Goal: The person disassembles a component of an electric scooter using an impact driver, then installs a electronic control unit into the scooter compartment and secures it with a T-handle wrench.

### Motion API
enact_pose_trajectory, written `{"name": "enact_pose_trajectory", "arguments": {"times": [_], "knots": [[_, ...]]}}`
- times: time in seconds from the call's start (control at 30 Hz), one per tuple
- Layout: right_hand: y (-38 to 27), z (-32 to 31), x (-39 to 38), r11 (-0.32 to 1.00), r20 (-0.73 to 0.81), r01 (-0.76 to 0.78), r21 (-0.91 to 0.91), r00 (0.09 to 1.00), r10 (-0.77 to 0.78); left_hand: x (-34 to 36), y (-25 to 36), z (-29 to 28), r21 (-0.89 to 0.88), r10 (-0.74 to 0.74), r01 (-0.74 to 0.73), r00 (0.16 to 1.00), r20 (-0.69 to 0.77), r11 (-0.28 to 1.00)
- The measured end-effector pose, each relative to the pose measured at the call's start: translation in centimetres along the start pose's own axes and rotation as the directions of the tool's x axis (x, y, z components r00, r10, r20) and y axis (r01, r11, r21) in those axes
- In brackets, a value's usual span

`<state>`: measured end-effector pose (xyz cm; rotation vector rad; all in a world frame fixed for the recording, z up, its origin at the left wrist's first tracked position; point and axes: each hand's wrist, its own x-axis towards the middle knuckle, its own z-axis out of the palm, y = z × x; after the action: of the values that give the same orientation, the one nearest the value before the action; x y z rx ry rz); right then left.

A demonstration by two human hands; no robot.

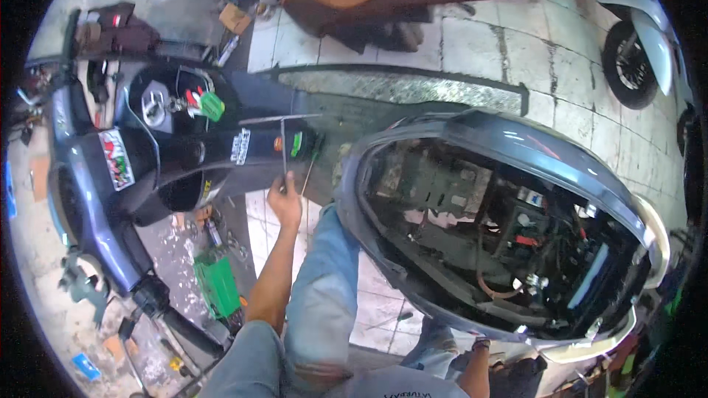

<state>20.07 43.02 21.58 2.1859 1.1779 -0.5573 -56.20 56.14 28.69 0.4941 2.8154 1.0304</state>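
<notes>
**T-handle wrench could slip off the scooter panel**

Left hand (284, 203), at frame centre, is gripping the thin metal T-handle wrench (283, 149) with clenched fingers, driving it into the dark scooter leg shield (221, 149). If the shaft is tilting, the tip may be slipping. Right hand (479, 345), lower right, is barely showing; its grip is unclear.

Scooter's open seat compartment (509, 236) sits right; left hand (285, 203) on the T-handle wrench (283, 149) at its footboard (332, 114), toolbox (217, 286) lower left.

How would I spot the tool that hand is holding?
Find the blue scooter with its open engine bay. On its dark footboard, the left hand grips a thin metal T-handle wrench. Its crossbar top sets it apart from the green stickers beside it.
</notes>
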Motion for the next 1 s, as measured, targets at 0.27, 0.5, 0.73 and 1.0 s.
{"name": "enact_pose_trajectory", "arguments": {"times": [0.27, 0.5, 0.73, 1.0], "knots": [[11.9, -17.3, -0.7, 0.211, -0.308, 0.259, 0.942, 0.428, 0.849, -8.0, 26.8, -11.8, -0.279, 0.346, -0.306, 0.932, 0.106, 0.910], [-5.3, -51.9, -21.1, 0.007, -0.837, 0.841, 0.541, 0.539, -0.097, -25.2, 44.7, -23.8, -0.260, 0.725, -0.776, 0.335, 0.602, 0.574], [-3.4, -49.3, -21.3, 0.035, -0.551, 0.690, 0.723, 0.605, -0.575, -36.8, 44.4, -29.6, -0.355, 0.503, -0.723, -0.012, 0.864, 0.592], [3.7, -45.3, -12.4, -0.410, -0.304, 0.243, 0.879, 0.949, -0.090, -30.8, 41.2, -34.4, -0.409, 0.462, -0.240, 0.633, 0.621, 0.880]]}}
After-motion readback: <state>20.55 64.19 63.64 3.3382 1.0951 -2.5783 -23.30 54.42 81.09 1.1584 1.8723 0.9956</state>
